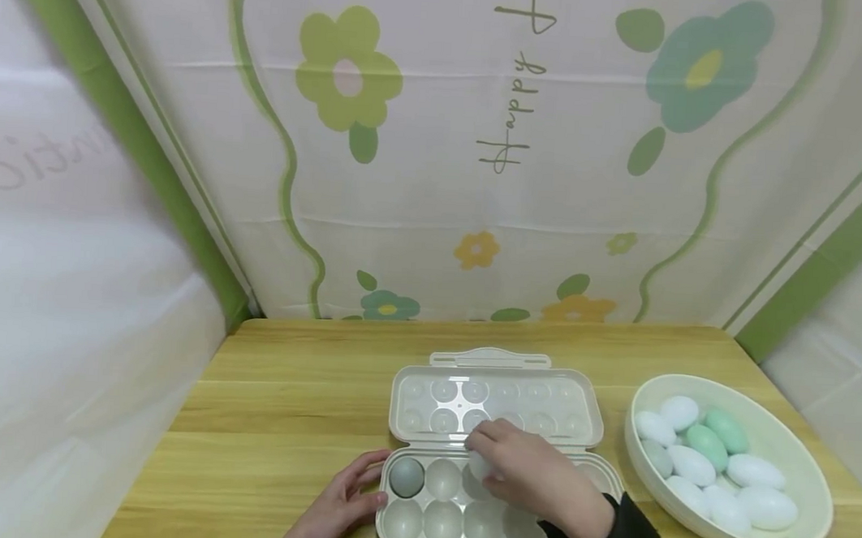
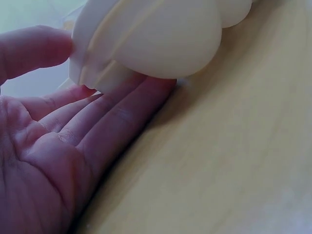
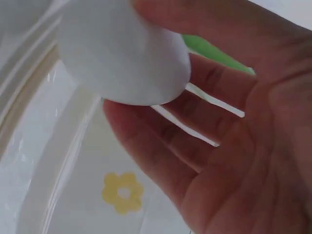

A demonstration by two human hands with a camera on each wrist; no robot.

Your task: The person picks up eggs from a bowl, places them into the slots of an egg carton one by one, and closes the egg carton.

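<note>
White egg, long axis seemingly upright, sits pinched in right hand; left hand, spread, touches carton.

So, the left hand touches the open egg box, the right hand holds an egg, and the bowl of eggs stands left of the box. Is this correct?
Not fully: the head view shows the bowl of eggs standing right of the open egg box. The rest is true: the left hand touches the box, and the right hand holds an egg.
</note>
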